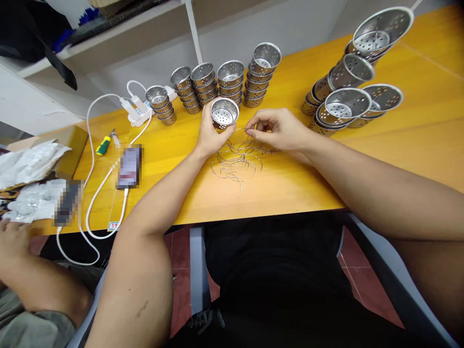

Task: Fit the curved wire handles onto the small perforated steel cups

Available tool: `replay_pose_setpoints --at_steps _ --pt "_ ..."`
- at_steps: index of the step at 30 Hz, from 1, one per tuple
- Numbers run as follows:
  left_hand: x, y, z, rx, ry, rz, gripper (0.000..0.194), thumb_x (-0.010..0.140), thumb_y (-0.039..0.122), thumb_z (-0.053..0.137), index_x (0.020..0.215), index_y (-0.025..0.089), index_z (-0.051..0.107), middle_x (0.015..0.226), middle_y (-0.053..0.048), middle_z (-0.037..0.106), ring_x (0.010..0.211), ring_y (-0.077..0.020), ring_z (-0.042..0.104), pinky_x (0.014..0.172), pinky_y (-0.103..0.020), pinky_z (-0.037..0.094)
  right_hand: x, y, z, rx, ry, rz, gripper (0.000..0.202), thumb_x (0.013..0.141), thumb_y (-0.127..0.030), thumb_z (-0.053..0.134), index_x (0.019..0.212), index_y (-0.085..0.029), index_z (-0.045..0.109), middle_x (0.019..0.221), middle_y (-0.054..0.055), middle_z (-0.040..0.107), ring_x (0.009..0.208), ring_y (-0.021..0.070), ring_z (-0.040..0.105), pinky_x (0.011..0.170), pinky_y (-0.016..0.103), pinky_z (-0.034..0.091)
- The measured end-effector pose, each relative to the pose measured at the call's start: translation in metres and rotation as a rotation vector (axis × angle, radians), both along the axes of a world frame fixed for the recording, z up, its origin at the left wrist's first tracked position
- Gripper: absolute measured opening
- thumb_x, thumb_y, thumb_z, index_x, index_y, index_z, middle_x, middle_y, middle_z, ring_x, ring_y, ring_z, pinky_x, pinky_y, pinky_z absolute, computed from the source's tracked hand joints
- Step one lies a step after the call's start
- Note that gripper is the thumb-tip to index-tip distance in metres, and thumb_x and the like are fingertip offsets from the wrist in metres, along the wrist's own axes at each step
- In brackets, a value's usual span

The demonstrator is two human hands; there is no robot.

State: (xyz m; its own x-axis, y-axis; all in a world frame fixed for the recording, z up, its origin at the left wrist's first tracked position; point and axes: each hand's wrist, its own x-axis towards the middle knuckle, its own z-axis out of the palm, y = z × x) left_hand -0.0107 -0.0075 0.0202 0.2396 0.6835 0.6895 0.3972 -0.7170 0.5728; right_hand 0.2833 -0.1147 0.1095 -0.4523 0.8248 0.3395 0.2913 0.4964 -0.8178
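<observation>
A small perforated metal cup (224,112) is gripped round its side by my left hand (211,133), its open top tilted towards me. Just right of it, my right hand (273,128) pinches a thin curved wire (242,129) between thumb and fingertips, one end close to the cup's rim. Below both hands, a loose heap of thin wire rings (237,166) lies on the yellow table (195,203). Some rings at the heap's right side are partly hidden under my right hand.
Stacks of perforated cups (231,72) stand along the back; larger ones (348,106) stand at right. Left are a power strip (139,112), white cables (94,193), a phone (129,167), a green-and-yellow screwdriver (104,145) and plastic bags (32,164). Another person's hand (14,241) rests at far left.
</observation>
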Motion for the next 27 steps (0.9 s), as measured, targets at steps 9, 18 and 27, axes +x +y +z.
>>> replay_pose_setpoints --at_steps 9,18,27 --pt "-0.002 -0.001 -0.003 0.006 -0.002 -0.061 0.102 0.096 0.102 0.09 0.165 0.035 0.055 0.161 -0.013 0.075 0.155 -0.0367 0.079 0.144 -0.066 0.062 -0.003 0.008 -0.004 0.028 0.141 -0.116 0.072 0.098 -0.102 0.092 0.117 -0.032 0.087 0.102 0.011 0.084 0.081 0.0288 0.07 0.071 0.052 0.065" --pt "0.003 0.005 -0.016 0.016 0.013 -0.131 0.097 0.108 0.094 0.08 0.179 0.039 0.044 0.174 -0.016 0.066 0.167 -0.0371 0.073 0.147 -0.065 0.061 0.002 0.016 -0.01 0.096 0.156 -0.221 0.057 0.106 -0.085 0.094 0.12 -0.03 0.09 0.1 0.012 0.079 0.081 0.0292 0.067 0.074 0.054 0.067" --pt "0.016 -0.017 -0.004 -0.055 0.066 -0.147 0.093 0.11 0.092 0.082 0.176 0.035 0.049 0.162 -0.013 0.075 0.153 -0.0345 0.082 0.142 -0.066 0.065 -0.012 0.0 0.006 0.048 0.109 -0.215 0.069 0.1 -0.1 0.09 0.118 -0.034 0.08 0.089 0.007 0.063 0.082 0.0308 0.059 0.072 0.05 0.057"
